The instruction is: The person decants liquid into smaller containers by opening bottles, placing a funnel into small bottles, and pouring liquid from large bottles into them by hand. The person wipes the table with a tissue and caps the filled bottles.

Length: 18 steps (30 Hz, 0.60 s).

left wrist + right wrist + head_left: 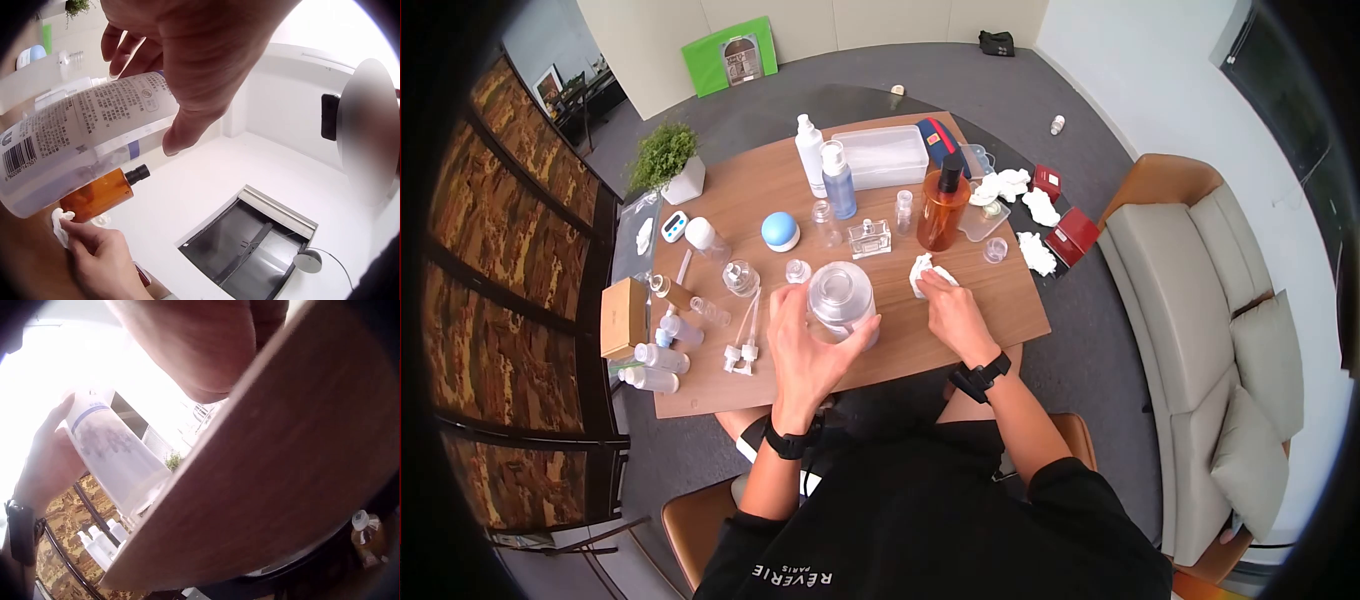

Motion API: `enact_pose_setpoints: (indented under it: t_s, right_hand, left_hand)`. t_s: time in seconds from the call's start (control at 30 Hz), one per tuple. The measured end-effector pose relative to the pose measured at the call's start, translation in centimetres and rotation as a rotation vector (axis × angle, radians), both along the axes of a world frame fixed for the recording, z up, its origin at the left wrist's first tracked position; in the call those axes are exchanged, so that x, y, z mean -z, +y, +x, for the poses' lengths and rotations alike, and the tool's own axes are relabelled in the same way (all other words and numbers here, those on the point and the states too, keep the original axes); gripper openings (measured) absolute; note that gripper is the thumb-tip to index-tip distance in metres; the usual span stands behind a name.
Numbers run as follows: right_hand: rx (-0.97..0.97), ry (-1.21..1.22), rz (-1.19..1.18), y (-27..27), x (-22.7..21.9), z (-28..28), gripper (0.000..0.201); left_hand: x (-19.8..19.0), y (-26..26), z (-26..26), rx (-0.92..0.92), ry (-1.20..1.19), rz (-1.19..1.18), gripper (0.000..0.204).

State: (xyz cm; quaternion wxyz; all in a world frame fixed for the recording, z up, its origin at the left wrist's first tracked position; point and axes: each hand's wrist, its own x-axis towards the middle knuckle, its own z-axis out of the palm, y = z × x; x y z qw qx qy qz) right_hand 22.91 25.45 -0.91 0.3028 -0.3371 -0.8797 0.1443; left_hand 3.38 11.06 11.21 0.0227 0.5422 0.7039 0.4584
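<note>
Bottle (841,297) in left hand's (802,352) wide grip; right (960,322) seemingly pinches tissue (921,268).

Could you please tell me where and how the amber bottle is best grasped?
I would grip the amber bottle around its broad body, below the narrower black cap, coming from the near side. It stands upright, with that side facing the person, while a small clear bottle and a translucent box crowd its left and back.
</note>
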Motion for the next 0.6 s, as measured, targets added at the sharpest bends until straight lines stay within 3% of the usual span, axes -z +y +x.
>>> enact_pose_setpoints:
  t_s: [0.23,0.47,0.57,0.6]
  right_hand:
    - [-0.119,-0.035,-0.056,-1.2,-0.9,-1.2,0.028]
    - [-0.2,-0.027,-0.093,-3.0,-1.9,1.2,0.029]
    - [-0.236,0.115,-0.21,-2.4,-1.9,2.5,0.032]
    - [-0.186,0.139,-0.405,-2.0,-2.4,3.0,0.03]
  left_hand:
    - [1.1,-0.5,-0.1,-0.008,-0.034,-0.003,0.067]
    - [1.3,-0.3,-0.3,-0.013,-0.044,0.003,0.066]
    - [1.3,-0.1,-0.4,-0.023,-0.041,-0.009,0.067]
    - [1.4,0.0,-0.4,-0.017,-0.03,0.002,0.067]
